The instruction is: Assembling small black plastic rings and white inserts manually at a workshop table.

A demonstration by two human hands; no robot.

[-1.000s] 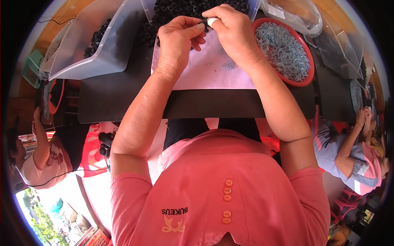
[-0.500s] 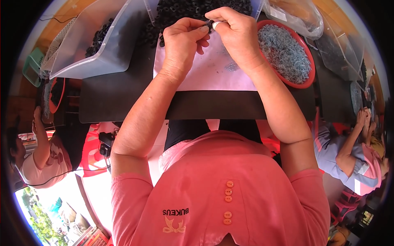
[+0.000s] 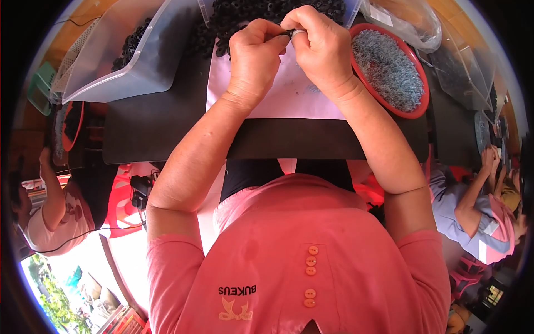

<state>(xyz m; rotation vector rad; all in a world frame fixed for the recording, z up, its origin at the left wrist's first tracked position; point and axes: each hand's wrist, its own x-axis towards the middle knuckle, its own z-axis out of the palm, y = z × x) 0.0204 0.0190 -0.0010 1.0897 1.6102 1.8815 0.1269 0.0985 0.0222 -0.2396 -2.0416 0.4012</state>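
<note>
A clear bin's [image 3: 153, 75] slanted wall rises at left; beyond its right edge, a strip of dark tabletop [image 3: 189, 119] runs to the pale cloth [image 3: 222, 103]. Over the cloth, the left hand [image 3: 255, 55] pinches a small black piece [image 3: 287, 34], mostly hidden between the fingertips, just before heaped black pieces [image 3: 267, 10]. The right hand [image 3: 322, 53] clamps its other side, wrist near the red bowl's [image 3: 424, 103] rim, leaving a narrow gap.
</note>
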